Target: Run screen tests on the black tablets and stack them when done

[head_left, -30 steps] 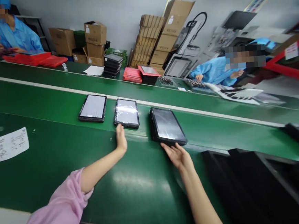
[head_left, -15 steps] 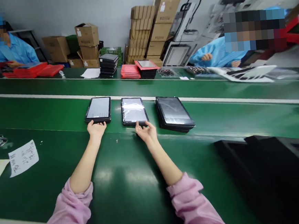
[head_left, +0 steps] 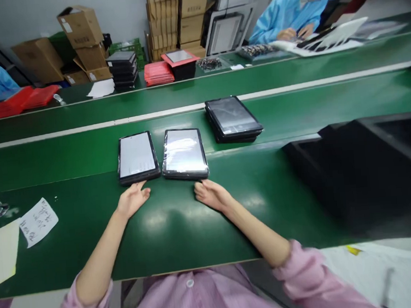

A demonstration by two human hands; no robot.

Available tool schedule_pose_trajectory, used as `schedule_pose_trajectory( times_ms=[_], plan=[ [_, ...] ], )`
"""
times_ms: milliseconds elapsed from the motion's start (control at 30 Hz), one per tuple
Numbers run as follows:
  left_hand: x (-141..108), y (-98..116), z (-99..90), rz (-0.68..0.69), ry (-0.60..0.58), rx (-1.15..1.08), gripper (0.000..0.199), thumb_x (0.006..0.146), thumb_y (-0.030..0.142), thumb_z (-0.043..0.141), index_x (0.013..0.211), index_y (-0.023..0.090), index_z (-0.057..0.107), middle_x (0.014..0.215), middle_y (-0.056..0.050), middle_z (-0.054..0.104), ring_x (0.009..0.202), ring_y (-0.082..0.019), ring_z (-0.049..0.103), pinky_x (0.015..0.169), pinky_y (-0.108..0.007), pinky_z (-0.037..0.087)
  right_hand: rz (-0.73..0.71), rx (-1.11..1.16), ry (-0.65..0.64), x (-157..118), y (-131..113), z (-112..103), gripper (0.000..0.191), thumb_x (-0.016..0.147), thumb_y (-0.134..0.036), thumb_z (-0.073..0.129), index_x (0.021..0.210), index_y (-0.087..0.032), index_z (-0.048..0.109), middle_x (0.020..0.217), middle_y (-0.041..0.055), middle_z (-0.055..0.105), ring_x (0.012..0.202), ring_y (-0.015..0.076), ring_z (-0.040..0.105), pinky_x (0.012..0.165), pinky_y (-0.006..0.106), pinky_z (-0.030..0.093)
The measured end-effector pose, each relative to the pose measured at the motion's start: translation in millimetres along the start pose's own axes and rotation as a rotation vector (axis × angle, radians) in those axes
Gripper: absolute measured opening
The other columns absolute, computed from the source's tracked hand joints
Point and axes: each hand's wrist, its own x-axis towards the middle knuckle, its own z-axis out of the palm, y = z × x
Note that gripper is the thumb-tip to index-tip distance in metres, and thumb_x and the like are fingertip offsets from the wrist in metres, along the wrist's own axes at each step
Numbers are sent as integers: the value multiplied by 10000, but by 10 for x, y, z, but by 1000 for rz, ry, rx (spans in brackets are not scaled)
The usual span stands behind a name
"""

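Two short stacks of black-framed tablets lie side by side on the green bench: a left tablet stack (head_left: 137,154) and a middle tablet stack (head_left: 184,152), with pale, glossy screens facing up. At the near edge of the left stack is my left hand (head_left: 133,200), its fingers stretched forward and thumb apart, gripping nothing. Just below the near right corner of the middle stack, my right hand (head_left: 213,195) has its fingers curled in, with nothing visible inside. A third, dark-screened tablet stack (head_left: 233,116) sits farther back to the right.
A handwritten paper slip (head_left: 39,221) lies at left beside a cream sheet (head_left: 2,253). Large black trays (head_left: 373,169) occupy the right side. Across the bench are red pouches (head_left: 158,73), a dark stack (head_left: 123,70) and a co-worker in blue (head_left: 285,15).
The left and middle tablet stacks have come toward me, away from the white strip, and sit closer together. My right fingers have curled and left the middle stack's edge. The view has tilted.
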Motion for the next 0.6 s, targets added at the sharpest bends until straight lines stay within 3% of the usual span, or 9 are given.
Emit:
schedule_pose_trajectory(
  times_ms=[67, 167, 267, 300, 367, 433, 500, 533, 600],
  plan=[
    [-424, -211, -152, -11, -7, 101, 132, 722, 229, 708, 854, 226, 694, 1279, -93, 675, 760, -162, 659, 847, -399, 555, 4, -112, -19, -440, 160, -77, 284, 789, -257, 784, 781, -215, 504, 578, -55, 521, 509, 99, 424, 514, 212, 358],
    [-1084, -506, -351, -52, -35, 290, 348, 752, 445, 786, 1061, 296, 726, 1366, -106, 659, 840, -219, 704, 853, -445, 569, 49, -271, 84, -1108, 287, -183, 326, 819, -408, 781, 937, -212, 550, 567, -68, 522, 484, 93, 400, 515, 214, 337],
    [-1624, -656, -482, -198, -38, 532, 444, 872, 622, 650, 1172, 302, 722, 1299, -143, 708, 880, -280, 742, 802, -463, 587, 235, -560, 213, -1666, 223, -186, 353, 897, -529, 666, 994, -194, 607, 555, -59, 509, 456, 98, 379, 475, 229, 292],
    [-1750, -666, -513, -173, 6, 678, 438, 922, 620, 587, 1166, 287, 733, 1212, -143, 745, 844, -274, 743, 752, -436, 589, 294, -725, 228, -1798, 166, -153, 353, 915, -537, 635, 984, -191, 641, 571, -42, 533, 471, 107, 406, 477, 236, 298],
    [-1898, -647, -560, 113, 170, 1065, 361, 979, 530, 551, 1085, 260, 767, 983, -106, 786, 731, -234, 715, 651, -360, 554, 350, -1097, 187, -1941, 35, -40, 330, 948, -509, 595, 903, -200, 701, 628, -2, 604, 535, 136, 493, 508, 253, 347],
    [-1912, -614, -582, 628, 314, 1450, 180, 946, 389, 662, 961, 256, 783, 808, -49, 769, 651, -194, 670, 619, -315, 496, 246, -1395, 119, -1900, -63, 105, 339, 991, -457, 537, 859, -213, 732, 742, 34, 683, 638, 170, 591, 580, 276, 428],
    [-1830, -607, -569, 1081, 322, 1705, 59, 861, 269, 781, 920, 261, 778, 748, -18, 758, 642, -180, 653, 642, -312, 454, -16, -1606, 88, -1690, -82, 245, 375, 1031, -435, 458, 986, -219, 762, 870, 77, 719, 767, 210, 649, 692, 324, 502],
    [-1771, -619, -550, 1221, 281, 1787, 104, 828, 236, 817, 918, 265, 776, 742, -10, 761, 653, -180, 653, 663, -319, 440, -178, -1711, 91, -1541, -59, 304, 383, 1039, -434, 443, 1104, -225, 758, 973, 108, 724, 872, 239, 660, 776, 369, 524],
    [-1654, -670, -505, 1336, 201, 1894, 164, 819, 218, 832, 957, 292, 781, 784, -3, 782, 710, -191, 669, 724, -341, 420, -441, -1954, 66, -1219, 29, 388, 390, 1020, -461, 497, 1288, -276, 711, 1236, 162, 669, 1126, 321, 602, 953, 505, 486]
  ],
)
